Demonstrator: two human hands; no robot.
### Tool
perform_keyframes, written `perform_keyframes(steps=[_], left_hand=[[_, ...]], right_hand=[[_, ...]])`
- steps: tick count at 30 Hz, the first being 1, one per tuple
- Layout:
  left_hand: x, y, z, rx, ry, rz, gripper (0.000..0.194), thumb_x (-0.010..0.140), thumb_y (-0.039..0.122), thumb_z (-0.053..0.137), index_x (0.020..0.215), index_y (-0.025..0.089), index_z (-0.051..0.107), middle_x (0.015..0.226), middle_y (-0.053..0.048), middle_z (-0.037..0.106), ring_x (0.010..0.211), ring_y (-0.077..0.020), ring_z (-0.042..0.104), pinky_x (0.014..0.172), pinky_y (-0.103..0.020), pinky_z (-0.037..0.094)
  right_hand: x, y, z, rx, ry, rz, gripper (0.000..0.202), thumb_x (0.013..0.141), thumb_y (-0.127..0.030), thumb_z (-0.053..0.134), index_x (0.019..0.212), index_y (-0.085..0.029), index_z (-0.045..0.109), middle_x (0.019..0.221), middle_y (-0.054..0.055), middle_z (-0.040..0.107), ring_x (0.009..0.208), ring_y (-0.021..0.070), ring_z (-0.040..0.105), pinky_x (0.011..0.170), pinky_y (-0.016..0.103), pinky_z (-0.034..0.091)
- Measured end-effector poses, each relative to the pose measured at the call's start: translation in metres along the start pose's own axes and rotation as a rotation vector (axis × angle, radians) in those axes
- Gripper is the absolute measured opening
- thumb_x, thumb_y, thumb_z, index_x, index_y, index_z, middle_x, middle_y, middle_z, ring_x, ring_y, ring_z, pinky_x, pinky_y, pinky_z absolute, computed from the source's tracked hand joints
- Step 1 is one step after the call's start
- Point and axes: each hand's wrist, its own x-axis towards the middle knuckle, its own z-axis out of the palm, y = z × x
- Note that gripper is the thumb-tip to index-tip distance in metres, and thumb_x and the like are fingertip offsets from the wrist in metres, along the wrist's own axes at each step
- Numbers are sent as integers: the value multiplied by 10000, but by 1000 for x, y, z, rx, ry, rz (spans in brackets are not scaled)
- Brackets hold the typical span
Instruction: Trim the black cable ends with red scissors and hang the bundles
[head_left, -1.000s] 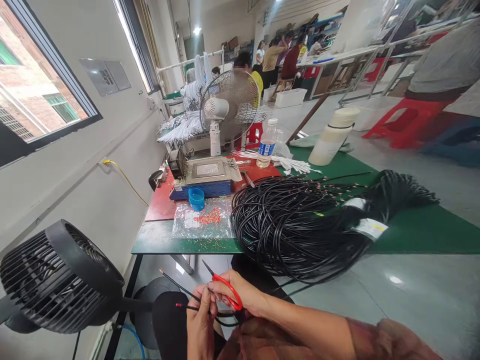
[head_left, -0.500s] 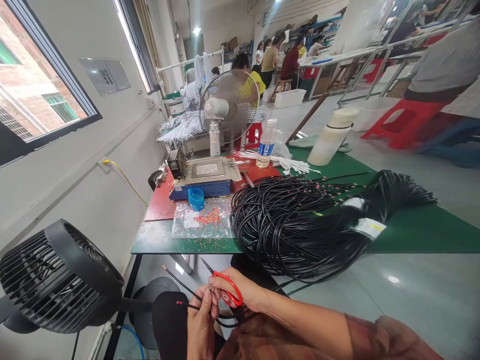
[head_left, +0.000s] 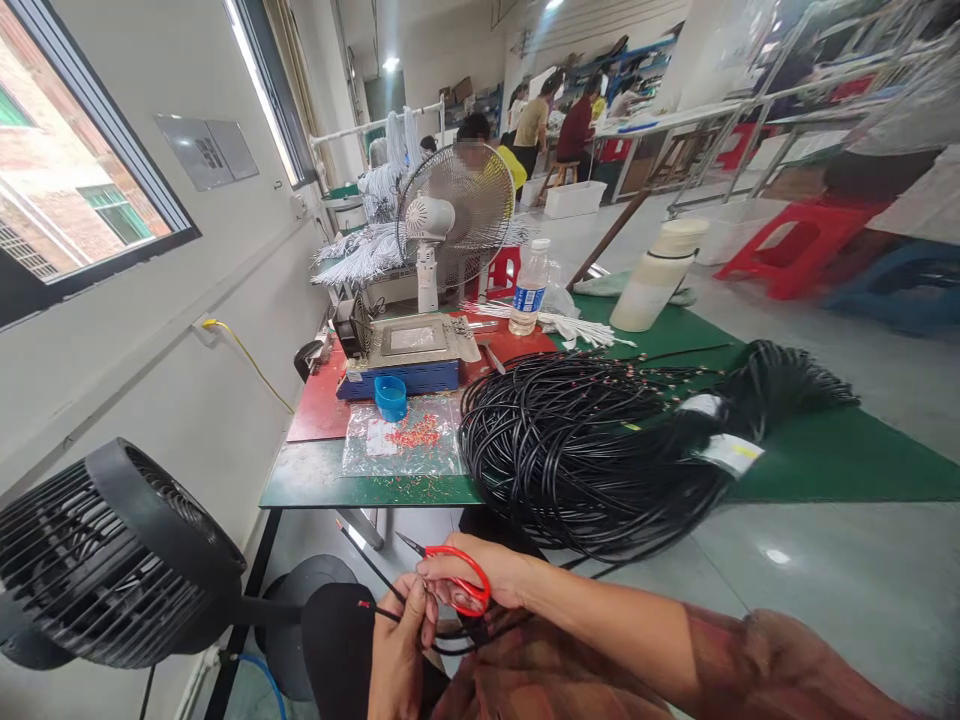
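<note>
My left hand [head_left: 405,625] is closed around a thin black cable [head_left: 373,566]. Two stripped ends stick out to the left of its fingers, the upper one coppery at its tip, the lower one reddish. In my right hand [head_left: 469,575] is a pair of scissors [head_left: 472,570] with red handles, its dark blades pointing up and left. The two hands meet above my lap, fingertips close together; what lies between those fingertips is too small to make out. Past them, a large coil of black cable [head_left: 540,450] rests on the green table [head_left: 810,470] and hangs over its front edge.
A clear plastic bag [head_left: 360,460] with red and yellow scraps lies left of the coil. Behind it stand a blue cup [head_left: 391,398], a blue-sided heating device [head_left: 412,375], a bottle [head_left: 529,290] and a white fan [head_left: 431,225]. A black fan [head_left: 127,560] is at the left.
The view has shifted slightly. The scissors' blades have tilted a little further left, and the cable ends sit a bit differently. Both hands keep their holds.
</note>
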Motion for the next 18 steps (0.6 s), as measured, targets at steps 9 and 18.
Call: perform_keyframes(steps=[9,18], left_hand=[[-2,-4,-1,-74,14,39,239,770,359,541,630,167,563,537,33,497,532,-67,403,553,-225,305],[1,-7,-2,-59,66,66,238,758,388,555,724,156,595,491,60,460,491,-47,334,537,-210,283]], right_hand=[[1,11,9,117,34,-17,427,633,-506,650,477,-126,531,330,-38,438,265,47,340,295,173,239],[-2,16,10,75,94,-159,499,654,-588,643,565,-103,562,371,-51,428,309,36,359,339,162,263]])
